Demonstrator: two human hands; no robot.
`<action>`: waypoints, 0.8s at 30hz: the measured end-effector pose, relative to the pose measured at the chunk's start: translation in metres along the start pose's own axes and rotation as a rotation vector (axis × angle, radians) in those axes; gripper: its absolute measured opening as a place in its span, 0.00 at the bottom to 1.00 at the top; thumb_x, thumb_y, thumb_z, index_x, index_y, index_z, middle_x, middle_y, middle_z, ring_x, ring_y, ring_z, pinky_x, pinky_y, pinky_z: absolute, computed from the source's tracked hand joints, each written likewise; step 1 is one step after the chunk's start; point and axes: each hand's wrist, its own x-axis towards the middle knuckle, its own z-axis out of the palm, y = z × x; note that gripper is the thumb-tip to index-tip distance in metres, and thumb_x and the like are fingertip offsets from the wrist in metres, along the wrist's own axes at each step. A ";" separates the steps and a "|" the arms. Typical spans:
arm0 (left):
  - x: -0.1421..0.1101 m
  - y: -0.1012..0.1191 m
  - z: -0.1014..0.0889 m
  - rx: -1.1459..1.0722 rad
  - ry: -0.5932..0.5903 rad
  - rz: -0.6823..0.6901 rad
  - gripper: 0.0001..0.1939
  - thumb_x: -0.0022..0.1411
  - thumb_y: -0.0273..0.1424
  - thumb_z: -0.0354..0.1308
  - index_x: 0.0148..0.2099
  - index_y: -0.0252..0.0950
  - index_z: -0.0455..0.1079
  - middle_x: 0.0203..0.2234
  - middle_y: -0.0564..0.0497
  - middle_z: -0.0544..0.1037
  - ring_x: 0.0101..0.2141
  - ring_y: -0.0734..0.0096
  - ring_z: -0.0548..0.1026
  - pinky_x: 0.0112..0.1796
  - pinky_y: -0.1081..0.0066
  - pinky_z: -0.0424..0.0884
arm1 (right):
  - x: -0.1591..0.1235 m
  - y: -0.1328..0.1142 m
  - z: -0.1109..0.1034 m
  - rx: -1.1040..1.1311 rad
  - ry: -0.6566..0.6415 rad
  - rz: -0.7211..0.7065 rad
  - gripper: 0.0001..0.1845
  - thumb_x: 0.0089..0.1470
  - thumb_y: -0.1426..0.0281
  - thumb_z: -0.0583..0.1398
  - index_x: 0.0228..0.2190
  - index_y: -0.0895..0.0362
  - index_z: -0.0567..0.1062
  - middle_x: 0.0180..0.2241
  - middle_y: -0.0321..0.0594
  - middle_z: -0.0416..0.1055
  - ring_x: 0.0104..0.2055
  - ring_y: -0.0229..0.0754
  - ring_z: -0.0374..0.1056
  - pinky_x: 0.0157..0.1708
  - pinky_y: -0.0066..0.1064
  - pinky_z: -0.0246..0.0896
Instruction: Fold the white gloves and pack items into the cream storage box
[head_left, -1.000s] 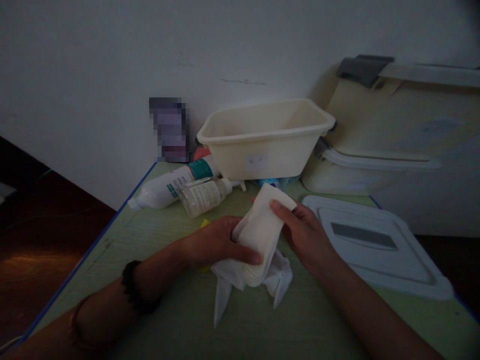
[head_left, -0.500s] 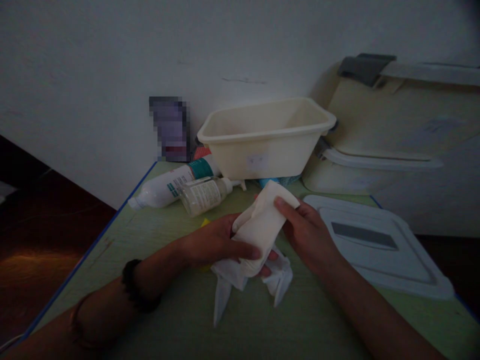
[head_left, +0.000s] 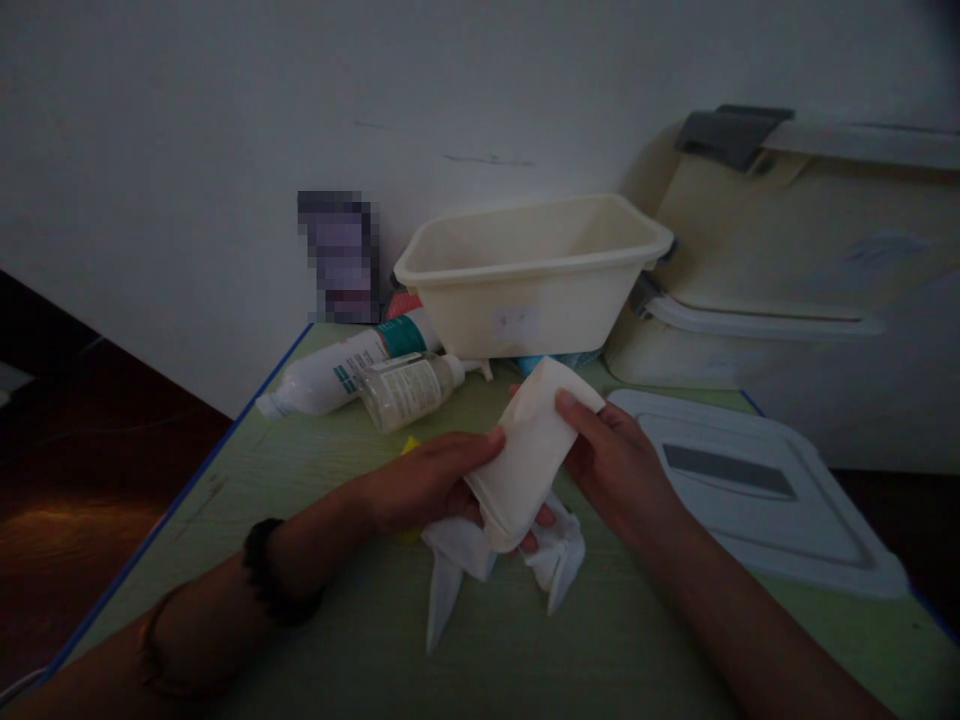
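A folded white cloth (head_left: 525,455), flat and oblong, is held slantwise between both hands above the table. My left hand (head_left: 450,475) grips its lower left edge, thumb on top and fingertips showing beneath. At the upper right end, my right hand (head_left: 611,445) pinches it with the thumb on its face. Below the hands lies a crumpled, thin white piece (head_left: 454,560) that looks like tissue or film; its middle is hidden. A bit of something yellow (head_left: 410,445) peeks out behind my left wrist.
Beyond the hands stands a cream plastic tub (head_left: 465,310). Left of it lie a white bottle (head_left: 322,380) and a clear pump bottle (head_left: 409,390). A pale lid (head_left: 757,530) rests at right, near stacked bins (head_left: 780,240). A blurred-out upright object (head_left: 341,255) leans on the wall.
My left thumb has moved up from the cloth's lower face to its left edge. The cloth looks flatter and neater. My right hand has barely shifted.
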 end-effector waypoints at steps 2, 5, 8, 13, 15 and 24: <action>0.003 -0.002 -0.003 -0.088 -0.050 -0.003 0.32 0.62 0.54 0.46 0.50 0.30 0.69 0.28 0.43 0.81 0.27 0.63 0.79 0.31 0.67 0.71 | 0.000 -0.001 0.001 -0.011 0.014 -0.012 0.13 0.47 0.61 0.65 0.33 0.55 0.79 0.36 0.42 0.79 0.40 0.46 0.72 0.35 0.33 0.66; 0.004 -0.003 -0.005 -0.116 -0.066 -0.017 0.29 0.67 0.49 0.40 0.53 0.30 0.66 0.29 0.42 0.81 0.28 0.63 0.80 0.30 0.68 0.70 | 0.000 -0.001 0.001 -0.006 0.025 -0.009 0.13 0.48 0.62 0.64 0.34 0.56 0.80 0.36 0.42 0.79 0.40 0.46 0.72 0.34 0.33 0.66; 0.002 -0.002 -0.004 -0.074 -0.029 0.003 0.22 0.69 0.41 0.42 0.54 0.31 0.65 0.29 0.43 0.81 0.27 0.64 0.80 0.30 0.69 0.69 | 0.000 -0.001 0.001 0.025 0.015 -0.002 0.12 0.48 0.63 0.64 0.34 0.56 0.80 0.35 0.42 0.79 0.39 0.45 0.72 0.33 0.32 0.66; 0.002 -0.003 -0.003 -0.069 -0.016 0.033 0.21 0.69 0.39 0.44 0.59 0.37 0.59 0.31 0.45 0.81 0.29 0.63 0.81 0.30 0.69 0.70 | 0.001 0.000 0.000 0.025 0.022 -0.030 0.11 0.49 0.63 0.64 0.34 0.55 0.81 0.37 0.40 0.79 0.39 0.44 0.72 0.35 0.31 0.66; 0.003 -0.004 -0.005 -0.099 -0.032 0.015 0.22 0.69 0.42 0.43 0.58 0.35 0.61 0.31 0.44 0.81 0.29 0.63 0.81 0.31 0.69 0.71 | 0.001 0.000 0.000 0.010 0.031 -0.031 0.12 0.49 0.62 0.64 0.35 0.55 0.81 0.38 0.41 0.79 0.39 0.44 0.72 0.36 0.32 0.66; 0.002 -0.005 -0.006 -0.105 -0.072 0.052 0.26 0.65 0.47 0.47 0.50 0.29 0.69 0.30 0.42 0.81 0.28 0.63 0.80 0.34 0.67 0.73 | 0.000 -0.002 0.000 0.002 0.030 -0.010 0.12 0.48 0.62 0.64 0.33 0.55 0.80 0.37 0.43 0.79 0.39 0.45 0.72 0.34 0.33 0.66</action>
